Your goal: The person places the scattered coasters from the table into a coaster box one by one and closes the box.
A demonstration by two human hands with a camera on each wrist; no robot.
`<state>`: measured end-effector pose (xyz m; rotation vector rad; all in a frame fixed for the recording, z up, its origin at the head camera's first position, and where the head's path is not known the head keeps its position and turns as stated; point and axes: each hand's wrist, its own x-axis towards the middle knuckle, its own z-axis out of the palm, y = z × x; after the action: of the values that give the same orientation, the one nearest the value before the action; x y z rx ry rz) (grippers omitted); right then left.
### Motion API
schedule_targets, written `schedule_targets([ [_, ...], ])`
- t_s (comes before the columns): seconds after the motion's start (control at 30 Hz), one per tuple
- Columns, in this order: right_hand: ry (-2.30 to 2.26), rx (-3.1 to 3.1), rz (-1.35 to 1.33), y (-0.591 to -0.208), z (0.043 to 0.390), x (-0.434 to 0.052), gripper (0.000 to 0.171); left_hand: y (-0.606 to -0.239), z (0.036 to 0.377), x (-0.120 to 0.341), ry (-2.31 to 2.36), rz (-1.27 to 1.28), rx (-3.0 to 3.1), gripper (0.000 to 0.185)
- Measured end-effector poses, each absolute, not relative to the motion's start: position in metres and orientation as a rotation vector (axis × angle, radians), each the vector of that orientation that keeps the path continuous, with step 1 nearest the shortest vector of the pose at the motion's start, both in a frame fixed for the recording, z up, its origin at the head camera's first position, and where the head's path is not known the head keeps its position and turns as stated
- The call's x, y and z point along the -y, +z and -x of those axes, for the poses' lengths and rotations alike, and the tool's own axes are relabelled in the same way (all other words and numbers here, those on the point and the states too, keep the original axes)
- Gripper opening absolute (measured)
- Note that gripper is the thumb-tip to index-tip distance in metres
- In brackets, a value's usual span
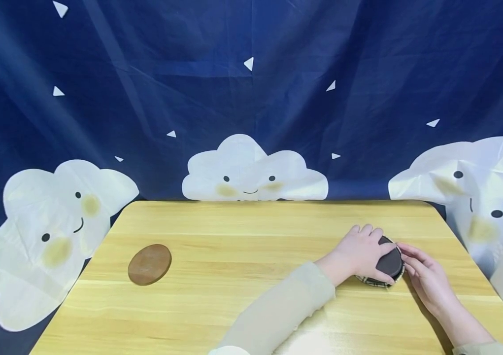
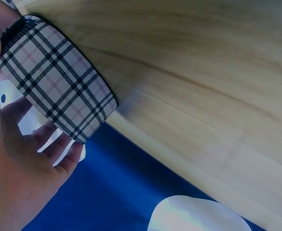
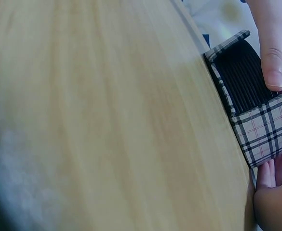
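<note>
A round coaster holder point(image 1: 364, 281), plaid on its wall, stands on the table's right side with a flat black top coaster point(image 1: 388, 265). My left hand point(image 1: 362, 254) spreads over it from the left and grips it, thumb at the near rim and the other fingers toward the far side. The right hand point(image 1: 430, 283) reaches in from the right; its fingertips touch the holder's right side. In the right wrist view, a gap in the plaid wall shows a stack of thin black coasters point(image 3: 242, 74), partly covered by the left thumb point(image 3: 274, 72).
A brown round disc point(image 1: 150, 265) lies on the left part of the light wooden table point(image 1: 242, 256). Behind the far edge hangs a dark blue curtain point(image 1: 216, 98) with white clouds and small triangles.
</note>
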<state>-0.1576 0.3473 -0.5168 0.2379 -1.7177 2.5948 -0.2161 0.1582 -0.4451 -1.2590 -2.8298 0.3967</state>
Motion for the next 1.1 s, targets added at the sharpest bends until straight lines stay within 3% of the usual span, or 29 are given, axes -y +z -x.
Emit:
schedule_targets([
  [0.53,2.594,1.688,-0.276,-0.5159,0.1576,-0.3457,0.051,-0.4429,0.2199,-0.1541,0.477,1.347,2.789,0.079],
  [1.1,2.596,1.724,-0.225,-0.5151,0.1567,-0.3464,0.051,-0.4412,0.2189,-0.1485,0.478,1.374,2.772,0.079],
])
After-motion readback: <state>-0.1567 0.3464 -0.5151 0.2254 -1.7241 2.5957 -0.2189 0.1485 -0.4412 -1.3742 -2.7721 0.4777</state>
